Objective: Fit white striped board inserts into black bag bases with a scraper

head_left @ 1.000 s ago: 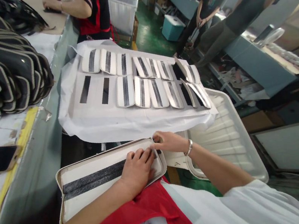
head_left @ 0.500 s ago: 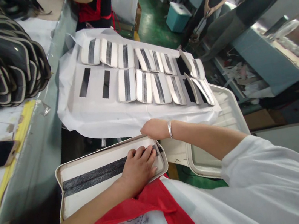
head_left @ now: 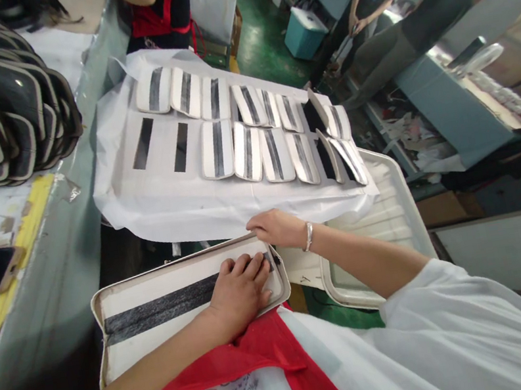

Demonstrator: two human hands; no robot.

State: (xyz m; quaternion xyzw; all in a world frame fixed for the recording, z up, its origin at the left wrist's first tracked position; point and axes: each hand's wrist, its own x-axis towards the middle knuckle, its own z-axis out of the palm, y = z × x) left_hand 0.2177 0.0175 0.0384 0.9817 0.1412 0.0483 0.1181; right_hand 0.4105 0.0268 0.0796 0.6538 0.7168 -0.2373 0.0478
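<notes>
While left hand [head_left: 239,288] lies open on dark strip [head_left: 160,310], lower centre, right hand [head_left: 273,227] grasp cannot be told; press evenly.

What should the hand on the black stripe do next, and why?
Probably slide the left hand leftward along the dark strip, pressing it down. That hand lies flat on the strip's right end only, and the rest of the strip on the white shell is uncovered. The right hand sits at the shell's far right corner, seemingly steadying it.
</notes>
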